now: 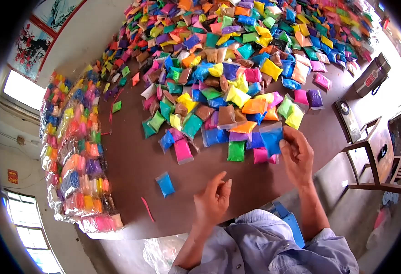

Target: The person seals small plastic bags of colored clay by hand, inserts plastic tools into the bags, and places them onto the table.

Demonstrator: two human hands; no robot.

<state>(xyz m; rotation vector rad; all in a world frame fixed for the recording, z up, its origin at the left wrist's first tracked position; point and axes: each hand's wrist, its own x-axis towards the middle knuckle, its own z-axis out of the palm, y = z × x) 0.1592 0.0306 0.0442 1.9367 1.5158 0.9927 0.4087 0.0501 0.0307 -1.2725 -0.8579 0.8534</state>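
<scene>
A small clear packet of blue modelling clay (pixel 271 139) is pinched between the thumb and fingers of my right hand (pixel 297 157), in front of the near edge of the packet pile. My left hand (pixel 212 201) hovers over the table's near side, its fingers loosely bent and a little apart, with nothing visible in them. To its left, another blue packet (pixel 165 184) lies alone on the brown table (pixel 127 169). Near that packet is a thin pink strip (pixel 148 209). Just beyond my hands lie a pink packet (pixel 182 150) and a green packet (pixel 236 151).
A large heap of colourful packets (pixel 237 55) covers the far part of the table. Bundled clear bags of packets (pixel 79 155) line the left edge. At the right edge stand a dark flask (pixel 371 75) and a flat box-like device (pixel 348 119). A wooden chair (pixel 383 157) is beyond.
</scene>
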